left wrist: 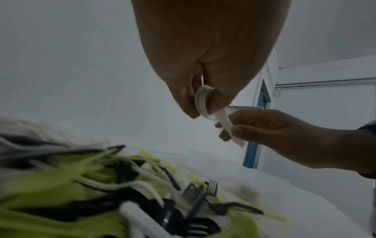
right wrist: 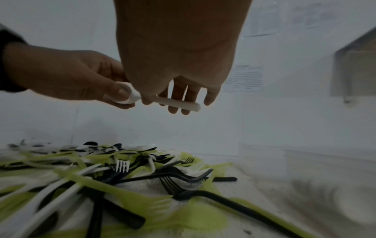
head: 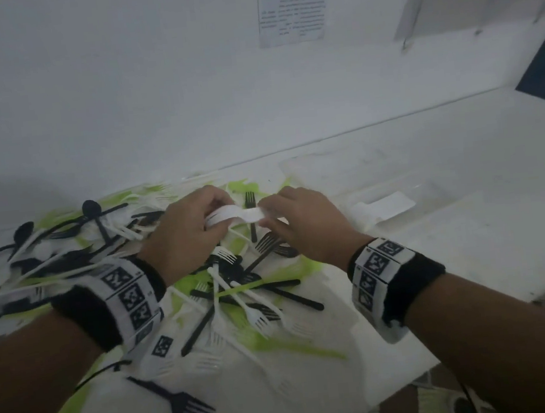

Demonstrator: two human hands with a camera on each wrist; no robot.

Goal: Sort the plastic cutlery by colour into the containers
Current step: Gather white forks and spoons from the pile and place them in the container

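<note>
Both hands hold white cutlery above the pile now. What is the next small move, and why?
Probably the left hand lets go, so the right hand can carry the white cutlery to the clear container on the right. Both hands grip the same white pieces above the mixed pile, and the container lies nearest the right hand.

A heap of cutlery (head: 226, 288) lies on the table (head: 470, 246), filling its left and middle parts. Above the heap, the left hand (head: 183, 232) and the right hand (head: 303, 223) are raised side by side, with a spoon (head: 235, 215) spanning between them. To the right of the heap, against the wall (head: 117, 88), sits a container (head: 379, 181). A sheet of paper (head: 294, 9) hangs on the wall behind.
</note>
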